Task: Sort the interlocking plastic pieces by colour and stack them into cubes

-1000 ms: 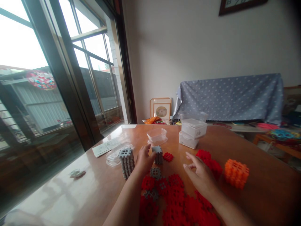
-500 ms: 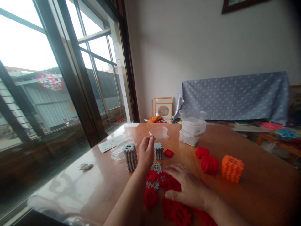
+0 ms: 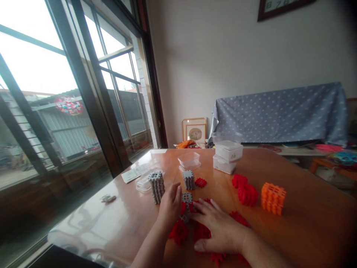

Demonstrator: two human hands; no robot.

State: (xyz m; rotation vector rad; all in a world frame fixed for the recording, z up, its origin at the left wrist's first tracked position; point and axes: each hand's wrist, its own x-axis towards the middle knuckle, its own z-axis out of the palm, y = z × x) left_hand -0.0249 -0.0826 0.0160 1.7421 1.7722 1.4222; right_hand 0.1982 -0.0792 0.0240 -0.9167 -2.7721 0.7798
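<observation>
Fingers spread wide, the right hand (image 3: 220,227) lies palm down over the loose red pieces (image 3: 180,232), covering part of the pile. The left hand (image 3: 171,199) is turned edge-on with its fingers bent close together; I cannot tell whether it holds anything. It is just above the near side of the pile's left end, close to a gray piece (image 3: 186,197) lying flat on the table (image 3: 306,212).

Beside the left hand, on its left, stands a tall gray stack (image 3: 157,188). Beyond the flat gray piece is a shorter gray stack (image 3: 189,180), with a single red piece (image 3: 200,182) just to its right. Past the right hand sit two red bundles, one behind the other, and to their right an orange stack (image 3: 273,199). Farther back are a clear tray (image 3: 189,160) and some piled plastic boxes (image 3: 228,152).
</observation>
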